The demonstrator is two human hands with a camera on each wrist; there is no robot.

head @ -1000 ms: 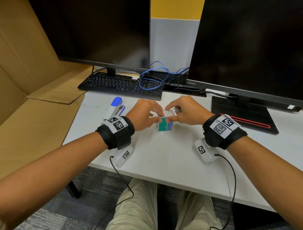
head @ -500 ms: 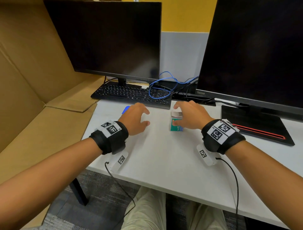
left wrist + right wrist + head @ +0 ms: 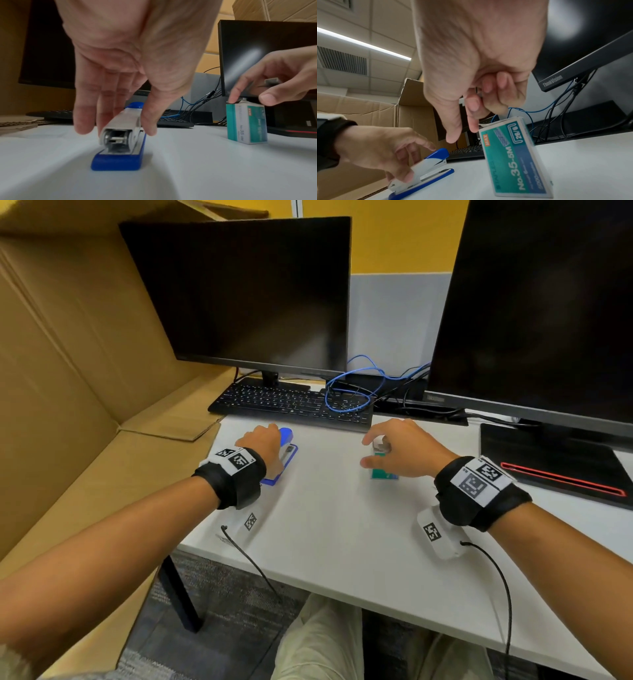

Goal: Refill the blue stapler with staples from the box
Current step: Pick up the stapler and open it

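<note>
The blue stapler (image 3: 286, 455) lies flat on the white desk (image 3: 325, 535) at the left, its blue base and silver top closed (image 3: 120, 136). My left hand (image 3: 270, 438) lies over it, with the thumb on one side of the silver body and the fingers on the other (image 3: 118, 128). The green staple box (image 3: 383, 474) stands upright to the right, its top flap open (image 3: 513, 155). My right hand (image 3: 376, 446) hovers just over the box top and pinches a short grey strip of staples (image 3: 271, 81) in its curled fingers.
A black keyboard (image 3: 291, 402) and blue cables (image 3: 346, 392) lie behind the stapler and box. Two dark monitors (image 3: 246, 292) stand at the back. A black monitor base with a red line (image 3: 555, 470) sits at the right. Cardboard (image 3: 68, 371) borders the desk's left side.
My left hand left the box and moved left onto the stapler. My right hand stayed at the box and now holds a strip of staples above it.
</note>
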